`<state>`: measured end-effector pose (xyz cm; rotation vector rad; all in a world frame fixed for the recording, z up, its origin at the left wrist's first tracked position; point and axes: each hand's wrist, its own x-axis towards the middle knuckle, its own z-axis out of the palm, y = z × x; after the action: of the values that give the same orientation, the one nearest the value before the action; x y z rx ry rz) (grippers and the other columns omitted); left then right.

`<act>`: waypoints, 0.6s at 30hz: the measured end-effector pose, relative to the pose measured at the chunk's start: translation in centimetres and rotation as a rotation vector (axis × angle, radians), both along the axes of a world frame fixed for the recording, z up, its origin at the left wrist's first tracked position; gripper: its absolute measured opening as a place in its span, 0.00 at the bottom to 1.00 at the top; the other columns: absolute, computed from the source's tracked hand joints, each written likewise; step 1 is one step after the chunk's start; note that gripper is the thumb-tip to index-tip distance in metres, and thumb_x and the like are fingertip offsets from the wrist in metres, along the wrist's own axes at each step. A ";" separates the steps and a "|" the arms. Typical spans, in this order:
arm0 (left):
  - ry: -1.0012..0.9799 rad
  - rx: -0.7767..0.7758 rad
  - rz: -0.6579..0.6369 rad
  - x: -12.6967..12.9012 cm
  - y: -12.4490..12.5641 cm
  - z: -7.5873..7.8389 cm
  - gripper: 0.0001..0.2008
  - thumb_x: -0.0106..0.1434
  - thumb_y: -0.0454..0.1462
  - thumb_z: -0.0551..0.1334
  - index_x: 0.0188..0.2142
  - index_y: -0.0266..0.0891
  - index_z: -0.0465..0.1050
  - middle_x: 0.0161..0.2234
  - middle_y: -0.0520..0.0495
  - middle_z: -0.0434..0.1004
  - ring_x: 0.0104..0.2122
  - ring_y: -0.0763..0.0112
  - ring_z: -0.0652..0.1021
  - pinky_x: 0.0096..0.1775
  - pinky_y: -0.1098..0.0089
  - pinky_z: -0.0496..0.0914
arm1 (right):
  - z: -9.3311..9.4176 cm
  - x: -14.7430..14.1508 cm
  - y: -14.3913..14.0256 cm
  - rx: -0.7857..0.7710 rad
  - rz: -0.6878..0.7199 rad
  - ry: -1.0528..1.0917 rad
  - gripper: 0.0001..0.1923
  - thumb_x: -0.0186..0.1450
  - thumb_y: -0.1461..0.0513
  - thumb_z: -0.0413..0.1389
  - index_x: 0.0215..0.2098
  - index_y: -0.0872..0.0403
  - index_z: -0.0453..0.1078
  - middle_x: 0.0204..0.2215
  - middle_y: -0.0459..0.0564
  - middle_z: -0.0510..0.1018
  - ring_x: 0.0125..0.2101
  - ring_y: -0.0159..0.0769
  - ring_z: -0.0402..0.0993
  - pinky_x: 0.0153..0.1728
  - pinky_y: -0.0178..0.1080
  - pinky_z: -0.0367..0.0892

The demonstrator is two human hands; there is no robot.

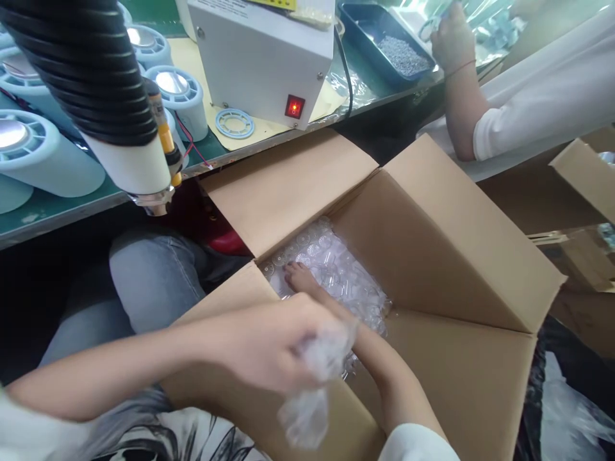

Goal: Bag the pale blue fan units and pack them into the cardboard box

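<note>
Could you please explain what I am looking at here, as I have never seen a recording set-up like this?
Certainly. There is no robot; a person works with bare hands. The single picture comes from a camera on their head, looking forward and down.

The left hand, blurred, holds crumpled clear plastic above the right forearm. The right hand reaches into an open cardboard box, over clear plastic pieces; its exact contact is hard to tell.

On the green bench are light-blue round housings, a flat blue ring, a pale machine with a lit red switch, and a blue tray of small grey pieces. At upper right is a co-worker's hand.
</note>
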<state>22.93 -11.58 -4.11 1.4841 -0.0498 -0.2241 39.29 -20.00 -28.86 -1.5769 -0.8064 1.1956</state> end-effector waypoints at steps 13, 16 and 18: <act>0.459 0.049 0.163 -8.0 -2.0 -1.4 0.04 0.53 0.30 0.54 0.29 0.40 0.60 0.28 0.56 0.63 0.28 0.75 0.64 0.32 0.75 0.63 | 4.8 4.2 -4.3 -0.044 -0.203 -0.038 0.17 0.60 0.48 0.54 0.28 0.53 0.62 0.21 0.41 0.66 0.26 0.33 0.69 0.33 0.39 0.65; 0.455 0.089 0.312 -6.3 -1.5 -1.7 0.11 0.57 0.38 0.59 0.41 0.41 0.65 0.31 0.55 0.65 0.30 0.74 0.67 0.34 0.75 0.65 | 7.8 2.5 -4.0 0.033 -0.244 0.021 0.17 0.58 0.47 0.54 0.27 0.50 0.59 0.18 0.40 0.62 0.27 0.36 0.69 0.34 0.41 0.65; 0.401 0.213 0.392 -4.3 -1.3 -1.8 0.23 0.57 0.43 0.62 0.51 0.42 0.64 0.38 0.51 0.69 0.35 0.71 0.70 0.38 0.72 0.67 | 10.1 1.3 -4.1 0.089 -0.258 0.039 0.17 0.58 0.46 0.54 0.26 0.49 0.57 0.18 0.40 0.60 0.28 0.37 0.68 0.35 0.42 0.65</act>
<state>18.63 -12.85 -5.94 1.6002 0.5987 -0.2079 40.56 -24.11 -18.73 -1.5278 -0.6013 0.9880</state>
